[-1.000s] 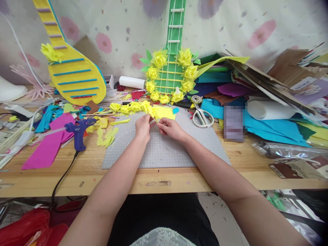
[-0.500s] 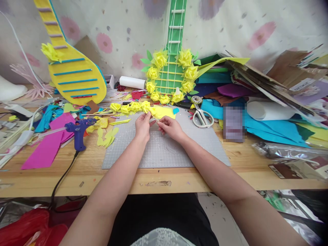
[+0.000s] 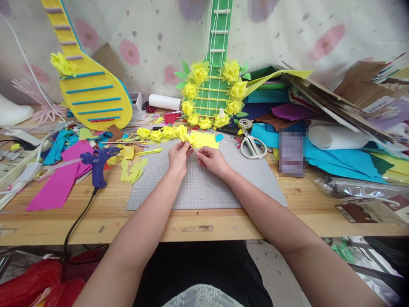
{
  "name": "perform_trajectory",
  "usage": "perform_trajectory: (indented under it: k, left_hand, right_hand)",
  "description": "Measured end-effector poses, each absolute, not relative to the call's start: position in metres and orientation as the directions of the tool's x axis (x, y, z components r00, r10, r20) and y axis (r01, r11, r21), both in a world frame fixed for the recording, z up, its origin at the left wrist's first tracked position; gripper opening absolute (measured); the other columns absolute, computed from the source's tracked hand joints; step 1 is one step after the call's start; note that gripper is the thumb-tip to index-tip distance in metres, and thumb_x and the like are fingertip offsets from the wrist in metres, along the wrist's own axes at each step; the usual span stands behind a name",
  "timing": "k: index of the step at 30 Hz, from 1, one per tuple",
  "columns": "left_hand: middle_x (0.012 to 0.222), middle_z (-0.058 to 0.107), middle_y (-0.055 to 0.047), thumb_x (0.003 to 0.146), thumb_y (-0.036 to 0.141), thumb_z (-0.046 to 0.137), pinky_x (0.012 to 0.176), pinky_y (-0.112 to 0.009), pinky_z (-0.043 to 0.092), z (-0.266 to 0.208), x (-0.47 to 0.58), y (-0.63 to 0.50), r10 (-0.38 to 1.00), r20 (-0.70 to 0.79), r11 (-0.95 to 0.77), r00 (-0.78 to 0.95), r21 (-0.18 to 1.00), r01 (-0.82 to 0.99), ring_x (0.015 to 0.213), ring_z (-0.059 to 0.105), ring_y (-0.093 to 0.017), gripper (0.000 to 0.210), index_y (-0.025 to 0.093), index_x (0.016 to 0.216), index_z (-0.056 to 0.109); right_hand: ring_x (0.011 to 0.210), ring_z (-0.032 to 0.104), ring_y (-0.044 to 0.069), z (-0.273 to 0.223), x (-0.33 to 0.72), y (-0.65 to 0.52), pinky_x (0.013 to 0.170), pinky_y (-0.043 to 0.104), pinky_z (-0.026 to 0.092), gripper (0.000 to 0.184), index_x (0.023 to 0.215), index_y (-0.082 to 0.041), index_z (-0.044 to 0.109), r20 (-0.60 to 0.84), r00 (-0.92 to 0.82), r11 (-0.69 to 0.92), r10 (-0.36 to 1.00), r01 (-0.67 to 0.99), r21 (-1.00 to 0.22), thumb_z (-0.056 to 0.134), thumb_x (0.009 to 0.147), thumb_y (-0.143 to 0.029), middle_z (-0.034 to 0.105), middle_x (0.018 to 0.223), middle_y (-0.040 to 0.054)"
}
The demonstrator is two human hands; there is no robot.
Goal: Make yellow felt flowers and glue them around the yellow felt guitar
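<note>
Over the grey cutting mat (image 3: 204, 192), my two hands meet near its far edge. My right hand (image 3: 211, 160) is closed in a pinch on a thin pale stick (image 3: 194, 149). My left hand (image 3: 179, 158) pinches at the stick's other end, where a small bit of yellow paper (image 3: 191, 139) shows above the fingertips. Exactly how the paper sits on the stick is partly hidden by the fingers. Just beyond lies a row of yellow paper roses (image 3: 168, 133), with a yellow sheet (image 3: 205, 139) beside it.
A blue glue gun (image 3: 99, 164) stands at left near magenta paper (image 3: 56, 187) and cut yellow petals (image 3: 134, 171). White-handled scissors (image 3: 253, 147) lie to the right. Behind stand a green paper guitar (image 3: 212, 96) with roses and a yellow paper lute (image 3: 96, 100). Coloured sheets (image 3: 345, 164) pile up at right.
The stick between my hands has turned slightly, and my fingers have shifted a little. The rest of the table stays as it was.
</note>
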State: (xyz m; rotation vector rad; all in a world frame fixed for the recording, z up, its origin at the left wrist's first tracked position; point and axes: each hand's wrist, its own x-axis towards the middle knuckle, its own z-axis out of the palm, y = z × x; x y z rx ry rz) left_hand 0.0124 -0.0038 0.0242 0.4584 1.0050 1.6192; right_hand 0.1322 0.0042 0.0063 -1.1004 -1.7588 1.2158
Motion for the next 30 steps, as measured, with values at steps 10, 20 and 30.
perform_trajectory:
  k: [10,20,30]
  left_hand:
    - [0.072,0.060,0.001,0.069,0.016,0.065,0.076,-0.025,0.046,0.021,0.014,-0.003,0.929,-0.195,-0.021,-0.313,0.820,-0.572,0.067,0.056,-0.008,0.007,0.015,0.071,0.058]
    - [0.078,0.060,0.001,0.065,0.018,0.068,0.076,-0.025,0.045,0.021,0.017,-0.003,0.916,-0.167,-0.080,-0.365,0.815,-0.574,0.074,0.058,-0.009,0.016,0.017,0.074,0.055]
    - [0.074,0.061,0.002,0.075,0.011,0.057,0.076,-0.023,0.048,0.031,-0.013,0.007,0.865,-0.243,-0.120,-0.439,0.749,-0.652,0.070,0.058,-0.007,0.008,0.019,0.074,0.054]
  right_hand:
    - [0.048,0.051,0.008,0.008,0.132,0.001,0.048,0.021,0.043,0.023,0.070,-0.019,0.049,0.048,-0.457,0.203,0.888,0.296,-0.933,0.045,0.083,-0.037,0.058,0.058,-0.0010]
    - [0.057,0.055,0.012,0.016,0.129,-0.003,0.056,0.024,0.041,0.014,0.067,-0.021,0.047,0.111,-0.364,0.299,0.925,0.515,-0.803,0.054,0.077,-0.027,0.063,0.063,-0.0006]
    - [0.056,0.053,0.012,0.024,0.149,0.005,0.056,0.025,0.038,0.012,0.067,-0.020,0.048,0.131,-0.399,0.353,0.907,0.556,-0.752,0.056,0.074,-0.026,0.062,0.061,-0.0011]
